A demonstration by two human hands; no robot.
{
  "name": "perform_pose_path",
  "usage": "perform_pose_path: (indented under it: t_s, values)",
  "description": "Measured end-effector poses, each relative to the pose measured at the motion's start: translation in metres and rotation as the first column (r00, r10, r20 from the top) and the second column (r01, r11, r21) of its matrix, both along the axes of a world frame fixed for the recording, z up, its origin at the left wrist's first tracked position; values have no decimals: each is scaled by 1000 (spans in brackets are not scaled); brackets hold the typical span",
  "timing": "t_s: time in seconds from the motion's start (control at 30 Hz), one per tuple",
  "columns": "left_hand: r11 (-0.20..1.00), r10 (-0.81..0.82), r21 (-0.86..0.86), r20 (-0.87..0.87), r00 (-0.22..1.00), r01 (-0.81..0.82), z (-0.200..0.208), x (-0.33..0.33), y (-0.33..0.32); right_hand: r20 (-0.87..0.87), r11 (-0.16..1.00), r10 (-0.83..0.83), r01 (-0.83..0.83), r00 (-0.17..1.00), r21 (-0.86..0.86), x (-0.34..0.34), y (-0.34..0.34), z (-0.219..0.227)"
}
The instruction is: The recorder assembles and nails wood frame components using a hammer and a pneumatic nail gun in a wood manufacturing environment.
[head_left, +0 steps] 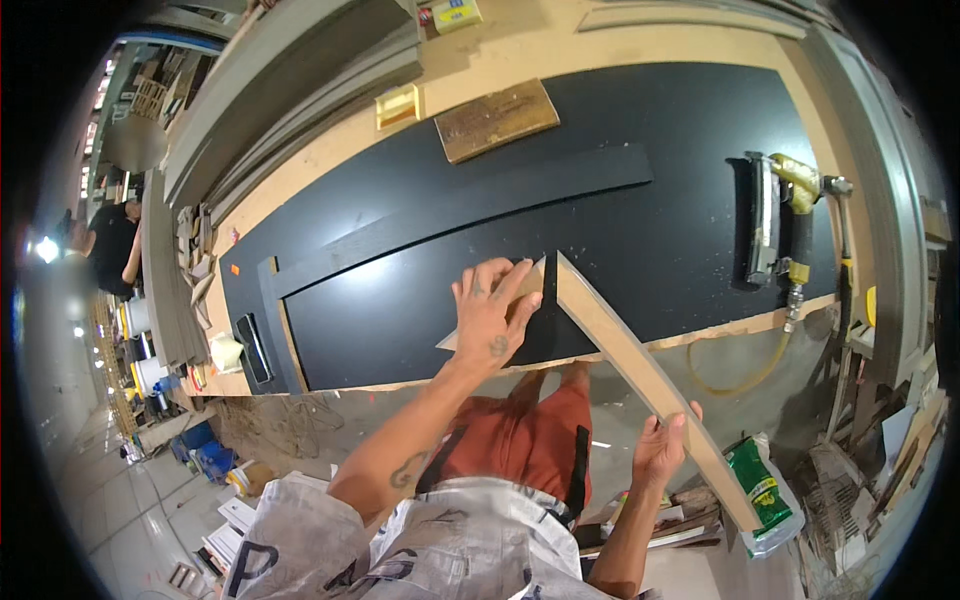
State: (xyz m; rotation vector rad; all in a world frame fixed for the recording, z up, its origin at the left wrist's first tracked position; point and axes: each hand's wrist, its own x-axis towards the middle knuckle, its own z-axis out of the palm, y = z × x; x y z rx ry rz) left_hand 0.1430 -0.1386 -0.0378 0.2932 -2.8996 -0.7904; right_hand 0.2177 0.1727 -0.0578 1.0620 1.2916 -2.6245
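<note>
Patterned grey-white shirt (420, 545) lowest in frame, rust-red shorts (520, 440) just above. Right hand (662, 447) wrapped round lower part of long wood strip (650, 380), fingers curled over its far edge, thumb on near side; strip pale, flat, raw-edged, running diagonally from bench edge down to lower right, out past the bench. Left hand (492, 318) flat, fingers spread, pressing short wood strip (500, 310) onto black panel (640, 240); not pinching, just bearing down. Two strips meeting in a mitred point near the middle of the panel's front edge, forming a triangle with black showing inside. Panel matt, smooth, dusted with pale specks, lying on tan board benchtop (520, 55). Narrow black strip (470, 200) laid lengthwise across panel. Nail gun (775, 215), metal body with yellow trim, resting on panel's right end, yellowish hose (735, 380) looping below. Brown rectangular block (496, 119) at far edge, small yellow pad (397, 106) beside it. Green bag (758, 485) on floor, right.
</note>
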Motion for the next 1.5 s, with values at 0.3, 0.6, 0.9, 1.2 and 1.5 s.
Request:
perform_pose_path:
  t_s: [0.3, 0.6, 0.9, 1.2, 1.5]
  values:
    - [997, 58, -56, 1, 998, -58, -1, -9, 12, 38, 997, -62, 63, 997, -42, 32, -20, -2]
    - [994, 79, -74, -27, 997, -81, -5, -10, 11, 53, 996, -58, 61, 997, -62, 43, -24, -4]
    - [994, 69, -87, -34, 997, -72, -6, -10, 10, 36, 999, -17, 19, 999, -50, 44, -24, 0]
    - [994, 61, -91, -44, 997, -65, -4, -10, 11, 98, 999, -33, 31, 995, 21, 37, -21, 5]
    - [997, 66, -31, -28, 997, -67, -3, -12, 9, 64, 1000, -23, 22, 998, 15, 34, -20, 4]
